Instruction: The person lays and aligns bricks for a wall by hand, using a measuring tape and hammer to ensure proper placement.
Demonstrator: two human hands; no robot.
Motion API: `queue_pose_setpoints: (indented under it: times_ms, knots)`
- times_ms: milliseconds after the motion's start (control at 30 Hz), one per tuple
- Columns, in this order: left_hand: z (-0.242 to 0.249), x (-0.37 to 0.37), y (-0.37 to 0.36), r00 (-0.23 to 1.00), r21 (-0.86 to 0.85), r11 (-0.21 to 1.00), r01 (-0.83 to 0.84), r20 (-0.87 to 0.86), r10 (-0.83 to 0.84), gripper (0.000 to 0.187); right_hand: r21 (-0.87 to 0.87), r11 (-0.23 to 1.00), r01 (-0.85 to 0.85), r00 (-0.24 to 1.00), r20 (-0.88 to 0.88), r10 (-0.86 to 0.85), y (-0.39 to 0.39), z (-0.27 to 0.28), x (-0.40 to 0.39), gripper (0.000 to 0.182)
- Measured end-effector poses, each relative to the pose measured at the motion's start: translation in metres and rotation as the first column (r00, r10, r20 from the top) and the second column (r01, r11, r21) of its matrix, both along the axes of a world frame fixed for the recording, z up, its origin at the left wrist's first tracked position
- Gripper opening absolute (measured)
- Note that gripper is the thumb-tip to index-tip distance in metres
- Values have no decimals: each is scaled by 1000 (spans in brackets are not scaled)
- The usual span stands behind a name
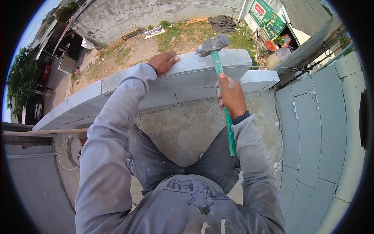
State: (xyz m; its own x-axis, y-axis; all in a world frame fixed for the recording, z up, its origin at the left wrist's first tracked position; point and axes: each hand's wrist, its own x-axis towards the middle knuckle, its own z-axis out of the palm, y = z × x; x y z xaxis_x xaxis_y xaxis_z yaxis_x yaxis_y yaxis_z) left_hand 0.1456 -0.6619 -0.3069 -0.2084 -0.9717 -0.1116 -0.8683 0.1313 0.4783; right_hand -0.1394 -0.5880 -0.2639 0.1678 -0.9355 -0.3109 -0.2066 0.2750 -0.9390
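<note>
My right hand [232,95] is wrapped round the green handle of a hammer [230,132]. The hammer's grey metal head is at the upper end, over the top of a low wall of light grey blocks [194,64], near its right end; whether it touches the block cannot be told. On top of the same wall, further left, lies my left hand [163,62], palm down with nothing held in it. Cracks or joints show in the wall's face below. A thin string [272,68] runs across in front of the wall.
Another block wall [317,124] rises close on the right, beside steel bars [300,66]. A bucket [74,150] and a wooden plank [46,132] are on the left. Beyond the low wall lie a dirt yard [117,58], a dark cloth heap [222,23] and a green banner [267,17].
</note>
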Motion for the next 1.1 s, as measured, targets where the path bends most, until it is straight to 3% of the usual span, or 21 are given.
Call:
queue_pose_setpoints:
  times_ms: [133,200,333,433,500,633,700,733,800,1100]
  knots:
    - [2,0,0,1000,42,999,2,-23,-1,48,-86,996,18,998,54,-13,1,5,1,45]
    - [4,0,0,1000,42,999,1,-25,0,48,-415,908,-57,985,-171,-16,-10,-35,2,45]
    - [7,-1,1,1000,28,1000,1,-23,0,47,-342,927,-156,942,-332,37,-13,-52,9,45]
    - [3,2,-1,999,-11,1000,17,-37,-18,47,-256,961,-105,968,-248,39,-6,-44,10,44]
    - [3,4,-3,999,10,1000,-5,-38,6,48,-325,943,-76,987,-158,25,-3,-31,8,42]
    - [2,3,0,998,-3,1000,-30,-53,30,48,-379,925,-13,989,-141,-44,4,-6,13,44]
    - [3,3,0,999,-24,999,-22,-40,21,48,-478,870,-122,923,-376,-77,2,-23,14,43]
    - [3,2,0,1000,-42,999,-9,-30,8,48,-483,867,-120,924,-374,-80,1,-30,14,43]
    - [3,0,2,999,-39,999,-25,-25,24,48,-357,919,-167,885,-465,-20,-1,-38,14,41]
    - [4,1,-1,999,-26,999,-18,-50,17,47,-333,933,-139,878,-477,-39,3,-40,19,42]
